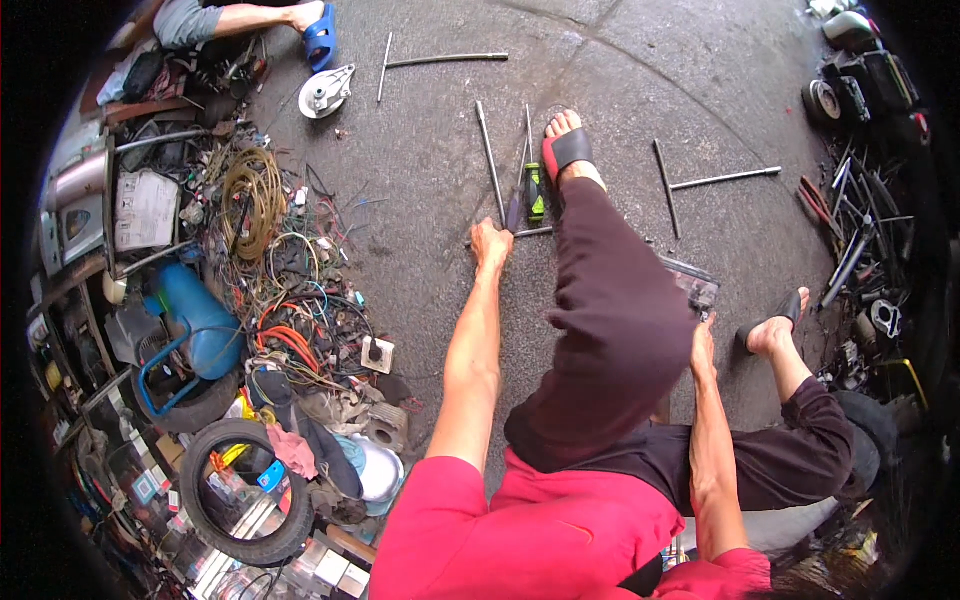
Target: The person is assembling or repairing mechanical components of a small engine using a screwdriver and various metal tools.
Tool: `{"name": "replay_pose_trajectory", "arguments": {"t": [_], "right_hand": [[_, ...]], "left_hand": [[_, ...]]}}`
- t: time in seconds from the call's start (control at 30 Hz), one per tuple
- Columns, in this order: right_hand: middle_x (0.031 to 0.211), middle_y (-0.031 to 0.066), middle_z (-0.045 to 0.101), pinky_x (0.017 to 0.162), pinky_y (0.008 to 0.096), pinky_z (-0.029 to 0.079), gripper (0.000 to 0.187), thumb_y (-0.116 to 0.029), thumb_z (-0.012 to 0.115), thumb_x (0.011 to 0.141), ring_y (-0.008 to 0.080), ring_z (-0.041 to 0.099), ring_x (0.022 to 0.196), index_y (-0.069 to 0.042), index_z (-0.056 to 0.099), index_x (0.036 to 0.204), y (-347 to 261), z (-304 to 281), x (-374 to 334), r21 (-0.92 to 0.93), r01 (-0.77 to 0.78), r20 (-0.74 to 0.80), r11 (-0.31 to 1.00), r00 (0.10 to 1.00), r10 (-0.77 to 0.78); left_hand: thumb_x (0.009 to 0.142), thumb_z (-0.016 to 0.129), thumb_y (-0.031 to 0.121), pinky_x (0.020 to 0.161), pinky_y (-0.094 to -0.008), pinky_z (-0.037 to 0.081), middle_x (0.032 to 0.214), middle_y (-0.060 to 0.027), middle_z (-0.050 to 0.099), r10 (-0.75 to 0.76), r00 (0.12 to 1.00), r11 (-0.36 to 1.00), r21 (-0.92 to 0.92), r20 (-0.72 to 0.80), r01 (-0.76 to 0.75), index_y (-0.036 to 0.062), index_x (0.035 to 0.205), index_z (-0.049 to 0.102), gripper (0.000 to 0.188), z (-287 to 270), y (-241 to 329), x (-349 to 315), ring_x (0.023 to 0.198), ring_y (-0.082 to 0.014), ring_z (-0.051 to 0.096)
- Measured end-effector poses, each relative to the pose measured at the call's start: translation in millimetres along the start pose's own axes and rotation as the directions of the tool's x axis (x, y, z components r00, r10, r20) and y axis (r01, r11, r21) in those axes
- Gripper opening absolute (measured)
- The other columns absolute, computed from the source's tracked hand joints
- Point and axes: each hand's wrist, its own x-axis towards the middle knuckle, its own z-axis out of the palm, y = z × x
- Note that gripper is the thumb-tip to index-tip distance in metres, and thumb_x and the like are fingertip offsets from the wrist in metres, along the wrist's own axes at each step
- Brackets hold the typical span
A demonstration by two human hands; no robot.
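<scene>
Fingers of the person's left hand (490,243) close around a T-handle wrench (490,165) on the ground (425,150), just left of a green-and-black screwdriver (535,195); beyond the knee (650,335), the right hand (704,347) nears a clear box (703,290), grip indiscernible.

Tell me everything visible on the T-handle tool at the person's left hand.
The T-handle tool is a long, straight grey rod, metallic-looking, with a crossbar at its near end. It lies on the grey floor, shaft pointing away from the person, tilted slightly left. The left hand covers the joint and part of the crossbar; how firmly it grips is unclear. A dark-handled screwdriver lies right of the shaft; contact can't be told.
</scene>
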Motion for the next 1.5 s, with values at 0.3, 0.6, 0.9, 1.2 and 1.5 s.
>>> {"name": "replay_pose_trajectory", "arguments": {"t": [0.3,0.6,0.9,1.2,1.5], "right_hand": [[0.099,0.0269,0.060,0.088,0.0416,0.042,0.092,-0.032,0.059,0.078,0.0382,0.058,0.096,0.004,-0.001,0.138,-26.2,5.8,-3.8,0.017,0.034,0.055,0.999,0.998,-0.035],[0.100,0.0271,0.059,0.089,0.0423,0.041,0.089,-0.034,0.056,0.080,0.0381,0.057,0.097,0.003,-0.001,0.138,-5.4,14.3,-5.0,0.051,-0.033,0.046,0.998,0.998,0.030],[0.101,0.0274,0.059,0.090,0.0429,0.041,0.087,-0.035,0.053,0.082,0.0380,0.057,0.098,0.003,0.000,0.138,2.4,25.7,-12.1,0.111,-0.024,0.037,0.994,0.999,0.020],[0.102,0.0276,0.058,0.091,0.0436,0.040,0.084,-0.037,0.050,0.084,0.0379,0.056,0.099,0.002,0.000,0.138,3.7,31.7,-8.4,0.212,-0.005,-0.025,0.977,1.000,0.010],[0.106,0.0284,0.057,0.090,0.0444,0.042,0.079,-0.031,0.051,0.085,0.0397,0.055,0.103,0.004,0.002,0.137,37.2,56.3,43.2,0.231,-0.069,-0.103,0.971,0.990,0.095]], "left_hand": [[0.064,0.057,0.012,0.078,-0.0461,0.045,0.088,-0.0268,0.056,-0.020,0.998,0.997,-0.074,-0.055,0.016,-0.0019,0.082,0.059,0.023,-9.7,-30.2,9.9,0.088,-0.0434,0.055],[0.076,0.060,0.029,0.080,-0.0502,0.045,0.104,-0.0263,0.049,0.027,0.997,0.993,0.118,-0.072,-0.019,0.0002,0.098,0.056,0.037,-3.1,17.0,-34.3,0.094,-0.0442,0.054],[0.065,0.062,0.027,0.072,-0.0479,0.046,0.088,-0.0213,0.059,0.170,0.985,0.964,0.208,-0.001,-0.166,-0.0010,0.079,0.062,0.032,4.9,-19.7,-68.5,0.082,-0.0401,0.058],[0.060,0.062,0.027,0.075,-0.0474,0.044,0.084,-0.0209,0.060,0.195,0.977,0.931,0.331,-0.087,-0.156,-0.0025,0.080,0.062,0.035,-6.0,-59.6,-122.6,0.080,-0.0402,0.058],[0.063,0.060,-0.003,0.047,-0.0299,0.039,0.065,-0.0055,0.056,-0.130,0.927,0.933,-0.275,0.351,0.235,0.0016,0.078,0.053,0.017,-10.2,-56.6,-125.4,0.055,-0.0148,0.050]]}}
